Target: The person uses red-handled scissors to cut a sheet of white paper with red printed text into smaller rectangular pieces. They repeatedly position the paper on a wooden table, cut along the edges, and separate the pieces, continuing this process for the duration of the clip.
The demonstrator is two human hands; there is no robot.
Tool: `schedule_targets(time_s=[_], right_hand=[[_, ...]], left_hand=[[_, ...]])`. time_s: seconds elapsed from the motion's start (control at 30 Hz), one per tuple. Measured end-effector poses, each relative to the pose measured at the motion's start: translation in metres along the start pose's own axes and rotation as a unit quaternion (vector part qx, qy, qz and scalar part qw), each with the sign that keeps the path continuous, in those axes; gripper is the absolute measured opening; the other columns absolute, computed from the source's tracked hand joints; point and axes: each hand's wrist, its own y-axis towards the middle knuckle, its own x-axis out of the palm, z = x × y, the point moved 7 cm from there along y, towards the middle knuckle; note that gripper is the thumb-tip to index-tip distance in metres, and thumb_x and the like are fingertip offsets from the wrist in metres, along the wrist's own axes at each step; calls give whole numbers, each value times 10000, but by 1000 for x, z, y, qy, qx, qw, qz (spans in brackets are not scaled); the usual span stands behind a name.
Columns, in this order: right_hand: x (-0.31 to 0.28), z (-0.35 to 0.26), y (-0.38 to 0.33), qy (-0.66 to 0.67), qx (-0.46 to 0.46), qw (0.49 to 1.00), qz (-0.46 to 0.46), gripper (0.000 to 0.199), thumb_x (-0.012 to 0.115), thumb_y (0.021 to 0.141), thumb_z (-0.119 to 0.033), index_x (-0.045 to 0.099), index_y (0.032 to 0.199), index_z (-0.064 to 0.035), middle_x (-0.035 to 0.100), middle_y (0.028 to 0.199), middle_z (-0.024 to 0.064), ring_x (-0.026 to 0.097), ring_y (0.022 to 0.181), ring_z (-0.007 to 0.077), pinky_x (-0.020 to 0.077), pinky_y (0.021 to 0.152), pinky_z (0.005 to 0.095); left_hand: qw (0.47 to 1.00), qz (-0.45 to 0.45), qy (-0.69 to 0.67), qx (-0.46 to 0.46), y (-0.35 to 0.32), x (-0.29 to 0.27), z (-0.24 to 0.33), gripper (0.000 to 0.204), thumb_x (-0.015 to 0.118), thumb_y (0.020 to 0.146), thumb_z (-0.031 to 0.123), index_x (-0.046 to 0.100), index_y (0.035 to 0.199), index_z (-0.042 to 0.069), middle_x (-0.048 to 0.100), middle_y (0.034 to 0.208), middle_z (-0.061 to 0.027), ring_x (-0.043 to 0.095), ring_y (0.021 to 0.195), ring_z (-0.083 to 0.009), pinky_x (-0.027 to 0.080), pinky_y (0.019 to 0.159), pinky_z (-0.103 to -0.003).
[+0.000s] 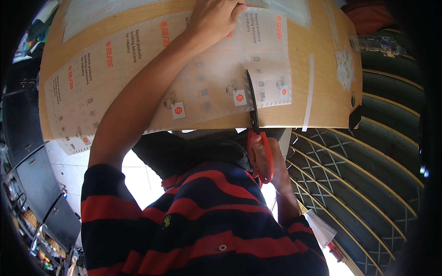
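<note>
My left hand (216, 18) lies flat on a long translucent sheet (138, 69) printed with red logos and small stamp-like marks, pressing it onto the wooden table (317, 55). My right hand (278, 168) grips the red handles of a pair of scissors (252, 101) at the table's near edge. The dark blades point away from me and lie in the sheet, near its right end. The sheet's near edge hangs slightly over the table edge.
A thin clear strip (309, 92) and a small crumpled plastic piece (344, 66) lie on the table's right part. A dark ribbed curved structure (368, 175) stands to the right. Black shelving (37, 202) is at the lower left on white floor tiles (73, 170).
</note>
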Motion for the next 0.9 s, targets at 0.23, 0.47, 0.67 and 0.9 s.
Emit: schedule_targets(time_s=[0.23, 0.47, 0.67, 0.9], right_hand=[[1, -2, 2, 16, 36, 999, -31, 838, 340, 949, -752, 489, 646, 15, 477, 497, 70, 612, 428, 195, 506, 402, 305], [-1, -11, 0, -4, 10, 1000, -13, 834, 288, 962, -744, 485, 611, -13, 456, 464, 52, 570, 402, 162, 460, 384, 282], [1, -16, -2, 40, 2, 999, -24, 818, 220, 1000, -702, 473, 567, -55, 421, 428, 15, 482, 367, 107, 394, 369, 238], [-1, -31, 1, 50, -22, 998, -22, 838, 202, 979, -736, 498, 620, -39, 412, 427, 11, 466, 371, 104, 387, 374, 237]], left_hand=[[998, 16, 26, 51, -1, 2, 0, 122, 619, 925, 99, 640, 863, -5, 675, 864, -188, 664, 768, -374, 519, 709, -450], [999, 4, 22, 31, -1, 4, -2, 127, 612, 929, 103, 640, 869, -5, 674, 867, -192, 660, 776, -380, 515, 717, -451], [999, 17, -5, 34, -1, 2, -1, 121, 611, 930, 106, 635, 878, 0, 668, 869, -193, 654, 779, -386, 510, 715, -452], [997, 28, 13, 65, -1, -1, 3, 113, 617, 931, 114, 606, 879, 14, 658, 863, -178, 644, 797, -388, 488, 714, -459]])
